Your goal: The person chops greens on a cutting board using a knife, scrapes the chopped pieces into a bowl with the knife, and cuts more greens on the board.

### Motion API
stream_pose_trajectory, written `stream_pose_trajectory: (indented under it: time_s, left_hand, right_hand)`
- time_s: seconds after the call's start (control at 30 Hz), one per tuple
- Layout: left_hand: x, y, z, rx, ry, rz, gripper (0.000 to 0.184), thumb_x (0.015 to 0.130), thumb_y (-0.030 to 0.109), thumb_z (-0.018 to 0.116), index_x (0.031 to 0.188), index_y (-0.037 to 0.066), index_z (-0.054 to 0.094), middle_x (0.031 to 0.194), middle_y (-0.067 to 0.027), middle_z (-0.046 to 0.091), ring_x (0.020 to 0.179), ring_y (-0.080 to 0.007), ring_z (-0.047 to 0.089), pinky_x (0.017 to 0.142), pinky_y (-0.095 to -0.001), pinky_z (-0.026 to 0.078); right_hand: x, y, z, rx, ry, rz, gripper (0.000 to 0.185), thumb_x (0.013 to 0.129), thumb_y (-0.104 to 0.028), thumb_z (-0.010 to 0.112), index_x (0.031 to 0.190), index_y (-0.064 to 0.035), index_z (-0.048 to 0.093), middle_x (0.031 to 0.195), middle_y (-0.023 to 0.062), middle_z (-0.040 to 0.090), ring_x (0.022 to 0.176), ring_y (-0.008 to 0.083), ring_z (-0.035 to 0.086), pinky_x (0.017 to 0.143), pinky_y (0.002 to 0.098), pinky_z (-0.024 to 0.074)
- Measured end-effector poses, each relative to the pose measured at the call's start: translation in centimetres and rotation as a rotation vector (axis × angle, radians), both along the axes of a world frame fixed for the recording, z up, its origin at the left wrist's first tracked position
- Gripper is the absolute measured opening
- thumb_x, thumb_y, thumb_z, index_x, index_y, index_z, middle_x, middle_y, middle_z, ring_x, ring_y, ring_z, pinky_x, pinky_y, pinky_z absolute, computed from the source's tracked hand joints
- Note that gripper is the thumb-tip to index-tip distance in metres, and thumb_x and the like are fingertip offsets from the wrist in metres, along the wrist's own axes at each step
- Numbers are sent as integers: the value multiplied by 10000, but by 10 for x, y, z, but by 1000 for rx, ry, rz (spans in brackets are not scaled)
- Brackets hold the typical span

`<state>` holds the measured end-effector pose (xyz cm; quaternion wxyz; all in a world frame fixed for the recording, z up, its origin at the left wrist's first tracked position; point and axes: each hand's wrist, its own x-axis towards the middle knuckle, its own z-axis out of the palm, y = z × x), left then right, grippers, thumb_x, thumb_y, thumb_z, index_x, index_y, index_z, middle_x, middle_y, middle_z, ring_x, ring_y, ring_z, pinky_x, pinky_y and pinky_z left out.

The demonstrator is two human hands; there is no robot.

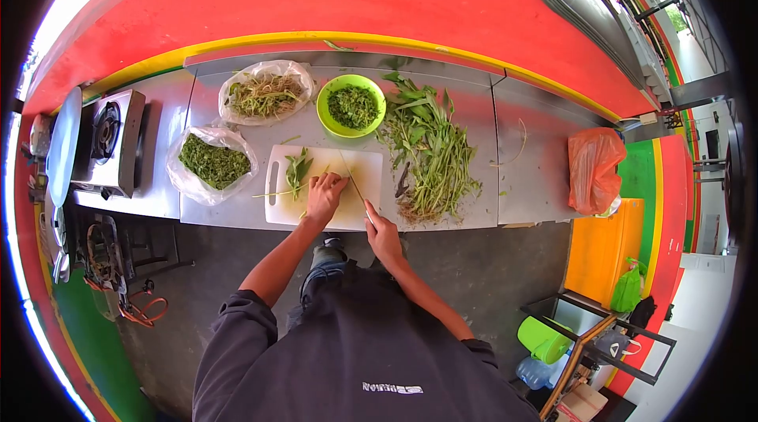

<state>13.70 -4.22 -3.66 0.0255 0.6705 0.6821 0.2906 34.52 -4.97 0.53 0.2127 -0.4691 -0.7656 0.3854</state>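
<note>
On the steel counter a white cutting board (pixel 368 165) lies before me, with a few green leafy stems (pixel 297 169) at its left part. My left hand (pixel 325 195) presses down on the board with bent fingers, closed over the stems, whose leaves stick out to the left. My right hand (pixel 384 239) grips the handle of a knife (pixel 355 183). Its thin blade points away from me, just right of my left fingertips. Beyond the board stands a green bowl (pixel 322 119) of chopped greens. A large heap of uncut leafy stalks (pixel 430 146) with roots lies to the right.
Plastic bags hold chopped greens (pixel 215 160) and root trimmings (pixel 267 97) on the left. Further left sits a gas stove (pixel 110 138). An orange plastic bag (pixel 594 172) is at the counter's right end. A red wall (pixel 332 0) rises behind the counter.
</note>
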Motion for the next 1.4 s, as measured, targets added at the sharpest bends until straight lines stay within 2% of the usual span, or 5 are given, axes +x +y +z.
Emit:
stream_pose_trajectory:
  time_s: [0.77, 0.87, 1.07, 1.27, 1.4]
  left_hand:
    - [1, 0, 0, -22, 6, -3, 289, 801, 81, 614, 1067, 144, 708, 954, -6, 641, 920, -193, 606, 814, -387, 405]
    - [0, 2, -5, 8, 10, 17, 219, 807, 91, 680, 1017, 137, 724, 943, 2, 638, 907, -194, 617, 786, -386, 416]
    - [0, 3, -4, 11, 0, 2, 314, 802, 81, 613, 1092, 153, 707, 954, 7, 631, 896, -183, 607, 804, -378, 409]
    - [2, 3, 0, 6, 4, 13, 230, 809, 91, 684, 1030, 139, 722, 951, 3, 642, 902, -189, 620, 787, -378, 416]
    - [0, 5, -7, 36, -27, 14, 284, 820, 95, 614, 1080, 152, 714, 957, 9, 636, 910, -179, 608, 806, -375, 407]
  right_hand:
    - [1, -4, -2, -19, -27, -12, 523, 935, -68, 621, 1443, -130, 515, 847, 277, 638, 768, 436, 637, 701, 426, 512]
    - [-1, -3, 1, -16, 3, -16, 520, 934, -67, 622, 1440, -125, 517, 844, 278, 634, 765, 434, 636, 695, 429, 511]
    - [5, -9, -3, 10, 2, -10, 526, 935, -56, 612, 1445, -126, 509, 816, 271, 623, 740, 435, 617, 672, 448, 491]
    - [-4, -1, -1, -8, -33, -17, 533, 931, -61, 618, 1447, -128, 507, 796, 262, 617, 730, 429, 623, 673, 447, 494]
    - [4, -8, 0, 15, 7, -8, 528, 930, -49, 612, 1443, -121, 510, 794, 261, 615, 726, 431, 614, 673, 453, 491]
